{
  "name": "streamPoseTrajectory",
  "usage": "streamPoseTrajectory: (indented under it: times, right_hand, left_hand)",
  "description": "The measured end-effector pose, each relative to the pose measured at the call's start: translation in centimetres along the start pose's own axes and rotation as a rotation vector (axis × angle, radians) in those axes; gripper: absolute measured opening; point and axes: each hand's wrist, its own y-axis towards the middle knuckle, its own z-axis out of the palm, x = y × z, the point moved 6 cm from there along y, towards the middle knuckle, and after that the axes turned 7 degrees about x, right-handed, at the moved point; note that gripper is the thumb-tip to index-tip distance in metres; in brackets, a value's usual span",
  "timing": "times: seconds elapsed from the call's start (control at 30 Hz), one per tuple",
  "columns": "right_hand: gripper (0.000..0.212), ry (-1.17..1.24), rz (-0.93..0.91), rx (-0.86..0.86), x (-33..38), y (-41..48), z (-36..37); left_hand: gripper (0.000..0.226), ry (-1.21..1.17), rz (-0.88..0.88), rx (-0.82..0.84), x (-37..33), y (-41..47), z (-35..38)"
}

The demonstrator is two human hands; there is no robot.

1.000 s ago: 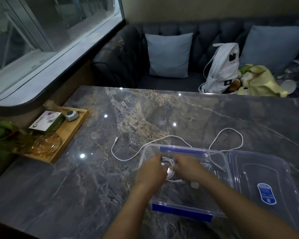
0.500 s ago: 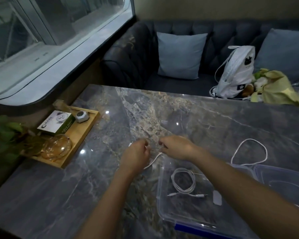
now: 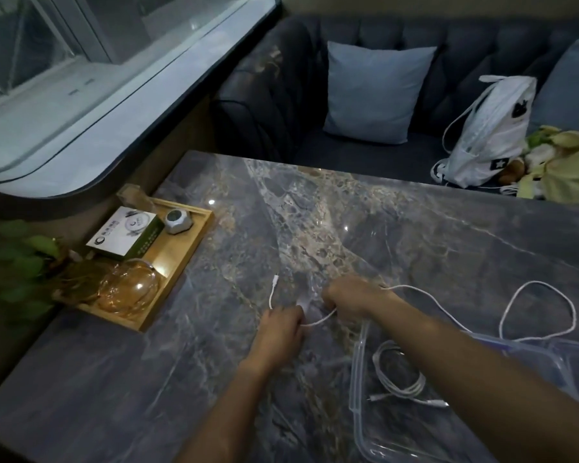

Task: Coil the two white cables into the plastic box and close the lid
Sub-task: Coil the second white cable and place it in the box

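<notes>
- Curling the left hand (image 3: 279,332) round the loose white cable (image 3: 318,323), plug end sticking out just beyond its knuckles.
- Closing the right hand (image 3: 351,297) on the same cable, apparently in a fist, with slack trailing off to that hand's right in a loop on the counter (image 3: 415,228).
- Resting coiled inside the open plastic box (image 3: 357,362), nearer than the right hand and beneath its forearm: the second cable (image 3: 398,379).

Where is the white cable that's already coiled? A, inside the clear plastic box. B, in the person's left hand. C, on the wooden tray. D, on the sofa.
A: the coiled cable lies on the floor of the plastic box, while the left hand and right hand grip the second cable outside it.
</notes>
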Motion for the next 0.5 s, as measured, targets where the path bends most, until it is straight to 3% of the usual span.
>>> streamPoseTrajectory:
  times: [0.13,0.33,0.5]
  right_hand:
    - [0.011,0.314,-0.004,-0.078,-1.4,-0.7,-1.1]
    - [0.01,1.029,-0.09,-0.271,-3.5,-4.9,-5.5]
    - [0.022,1.1,-0.062,-0.61,-5.6,-8.0,-8.4]
  left_hand:
    - [0.028,-0.524,-0.047,-0.119,0.3,0.2,-2.4]
    - [0.031,-0.876,0.015,-0.147,-1.2,0.7,-7.0]
    - [0.038,-1.489,0.017,0.165,-4.2,0.1,-8.0]
